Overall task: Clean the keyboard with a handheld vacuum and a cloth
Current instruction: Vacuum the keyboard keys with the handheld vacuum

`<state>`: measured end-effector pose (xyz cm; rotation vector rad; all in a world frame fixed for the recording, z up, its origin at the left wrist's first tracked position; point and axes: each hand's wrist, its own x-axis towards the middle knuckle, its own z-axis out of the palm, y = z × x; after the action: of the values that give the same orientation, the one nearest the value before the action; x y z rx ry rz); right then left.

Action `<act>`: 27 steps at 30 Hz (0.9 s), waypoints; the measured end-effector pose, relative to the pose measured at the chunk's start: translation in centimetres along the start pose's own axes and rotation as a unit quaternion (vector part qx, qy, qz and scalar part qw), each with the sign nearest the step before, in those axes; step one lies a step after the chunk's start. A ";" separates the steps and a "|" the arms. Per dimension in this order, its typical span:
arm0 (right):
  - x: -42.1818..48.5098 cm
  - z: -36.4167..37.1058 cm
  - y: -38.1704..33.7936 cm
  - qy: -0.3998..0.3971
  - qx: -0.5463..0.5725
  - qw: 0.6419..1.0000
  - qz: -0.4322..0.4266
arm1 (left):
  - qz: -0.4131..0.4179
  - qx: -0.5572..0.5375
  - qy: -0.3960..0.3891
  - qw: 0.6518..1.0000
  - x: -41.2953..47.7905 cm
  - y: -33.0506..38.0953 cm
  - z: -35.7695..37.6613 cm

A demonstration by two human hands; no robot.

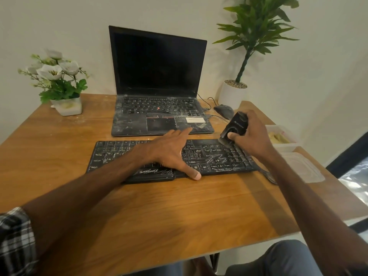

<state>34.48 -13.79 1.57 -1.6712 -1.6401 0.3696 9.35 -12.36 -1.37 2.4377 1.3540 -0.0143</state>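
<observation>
Currently the keyboard sits mid-table, its far edge just short of the laptop front edge. The left hand lies flat on the middle keys, fingers straight and spread, thumb over the near edge. The right hand is wrapped round the vacuum, thumb on its face, brush end touching the far-right corner keys. Bare wood runs from keyboard to the near table edge. The right side is tight: lid and tub at the edge.

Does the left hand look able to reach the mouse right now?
Probably not easily: the left hand rests on the keyboard, and the right hand holding the vacuum sits between it and the mouse.
</observation>
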 end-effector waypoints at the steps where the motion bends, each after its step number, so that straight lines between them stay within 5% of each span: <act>1: -0.1 0.0 0.1 0.012 -0.023 1.000 -0.015 | 0.000 0.000 0.000 1.000 0.0 0.0 0.0; 7: -1.8 3.0 -1.0 -0.008 -0.064 0.996 -0.065 | -0.003 -0.001 0.000 1.000 0.0 0.0 0.0; 11: -0.5 0.6 0.3 -0.013 0.101 0.994 0.045 | -0.002 -0.002 0.003 1.000 -0.2 0.1 0.0; 17: 0.3 -3.0 2.9 0.086 -0.004 0.996 0.021 | -0.003 -0.004 0.004 1.000 -0.1 0.0 0.0; 27: 0.0 -0.7 2.4 0.000 -0.021 0.999 -0.026 | -0.004 -0.003 0.002 1.000 -0.1 0.1 0.0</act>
<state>36.71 -13.76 0.44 -1.6566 -1.6984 0.3110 9.38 -12.49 -1.32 2.4293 1.3628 -0.0065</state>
